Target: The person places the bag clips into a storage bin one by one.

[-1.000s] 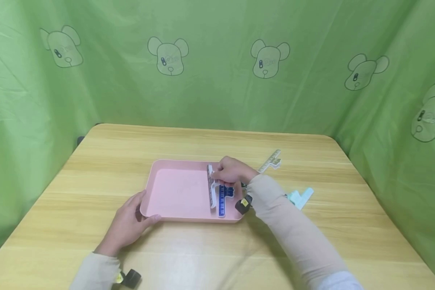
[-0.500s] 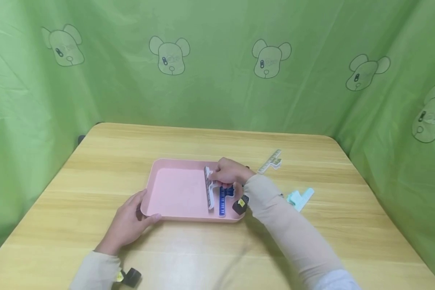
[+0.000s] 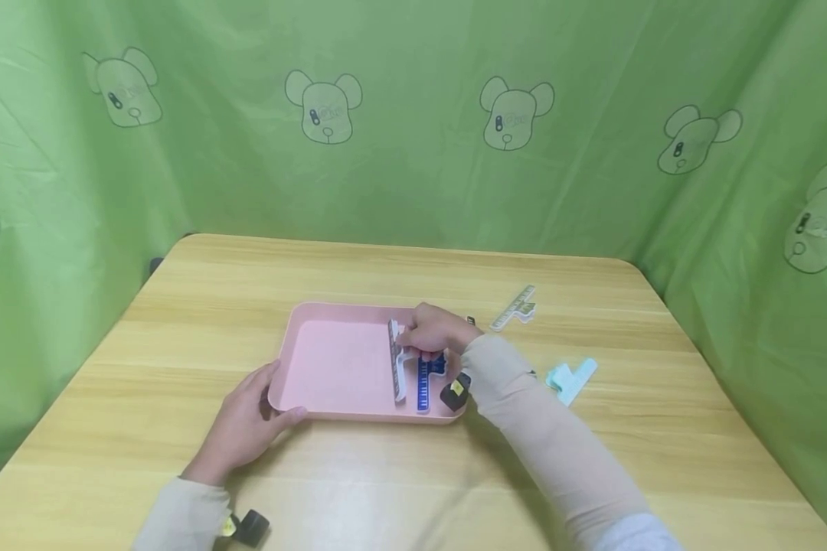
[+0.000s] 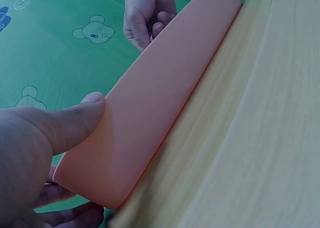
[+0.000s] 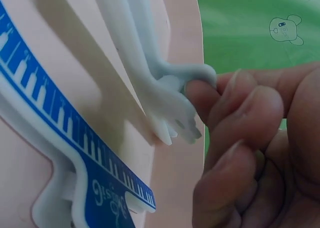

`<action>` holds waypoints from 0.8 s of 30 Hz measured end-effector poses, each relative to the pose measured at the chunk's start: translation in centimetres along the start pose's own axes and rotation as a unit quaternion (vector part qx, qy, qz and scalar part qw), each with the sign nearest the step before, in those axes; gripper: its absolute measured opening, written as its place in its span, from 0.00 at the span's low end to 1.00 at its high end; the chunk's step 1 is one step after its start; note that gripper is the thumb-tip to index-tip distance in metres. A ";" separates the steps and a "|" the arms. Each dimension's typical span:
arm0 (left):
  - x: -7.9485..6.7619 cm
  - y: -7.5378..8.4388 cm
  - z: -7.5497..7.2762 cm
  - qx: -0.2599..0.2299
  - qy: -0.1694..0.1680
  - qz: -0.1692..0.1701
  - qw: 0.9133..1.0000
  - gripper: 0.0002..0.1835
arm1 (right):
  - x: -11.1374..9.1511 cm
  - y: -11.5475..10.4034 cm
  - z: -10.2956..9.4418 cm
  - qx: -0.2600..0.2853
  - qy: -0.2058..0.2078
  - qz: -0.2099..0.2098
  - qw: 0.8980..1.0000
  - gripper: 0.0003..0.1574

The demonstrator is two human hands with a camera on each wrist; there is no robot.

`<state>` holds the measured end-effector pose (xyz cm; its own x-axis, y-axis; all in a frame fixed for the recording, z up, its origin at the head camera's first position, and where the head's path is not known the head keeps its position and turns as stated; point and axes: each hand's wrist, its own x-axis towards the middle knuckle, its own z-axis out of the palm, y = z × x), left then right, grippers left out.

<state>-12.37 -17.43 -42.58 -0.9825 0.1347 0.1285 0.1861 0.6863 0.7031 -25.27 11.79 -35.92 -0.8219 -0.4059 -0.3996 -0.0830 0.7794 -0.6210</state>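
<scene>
A pink tray (image 3: 344, 415) lies on the table, its near left corner held by my left hand (image 3: 243, 423). In the left wrist view the thumb presses the tray's outer wall (image 4: 150, 98) at the rim, and the fingers curl round the corner. My right hand (image 3: 437, 327) grips a white-backed clip (image 3: 396, 367) by its handle inside the tray's right part. That clip stands on edge, its patterned face to the left. Beside it, under my right hand, a blue music clip (image 5: 107, 173) with piano-key print lies flat on the tray floor.
On the table right of the tray lie a white-edged clip (image 3: 514, 308) with gold-toned print and a mint-green clip (image 3: 572, 380). A dark bit of another item (image 3: 470, 320) shows behind the right wrist. A green curtain (image 3: 413, 191) surrounds the table.
My right hand has moved slightly left and toward me with the white-backed clip, almost stopping over the last half second. The left hand keeps its hold on the tray.
</scene>
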 end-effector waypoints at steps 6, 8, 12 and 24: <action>0.0 0.3 -0.2 0.005 0.003 0.001 1.000 0.47 | -0.1 0.2 0.3 -0.017 0.004 0.005 1.000 0.22; 0.0 0.3 -0.1 0.005 0.003 0.001 1.000 0.47 | -0.1 0.2 0.3 -0.020 0.006 0.011 1.000 0.21; 0.0 0.1 0.0 0.006 0.004 0.004 1.000 0.47 | -0.2 0.2 0.3 -0.019 0.007 0.022 1.000 0.21; 0.0 0.3 -0.1 0.010 0.001 -0.003 1.000 0.48 | 0.0 0.5 0.8 0.026 0.029 0.063 0.997 0.17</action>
<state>-12.34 -17.28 -42.30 -0.9836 0.1298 0.1251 0.1803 0.7008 0.6902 -24.79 11.83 -36.81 -0.8557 -0.2763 -0.4375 0.0514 0.7960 -0.6031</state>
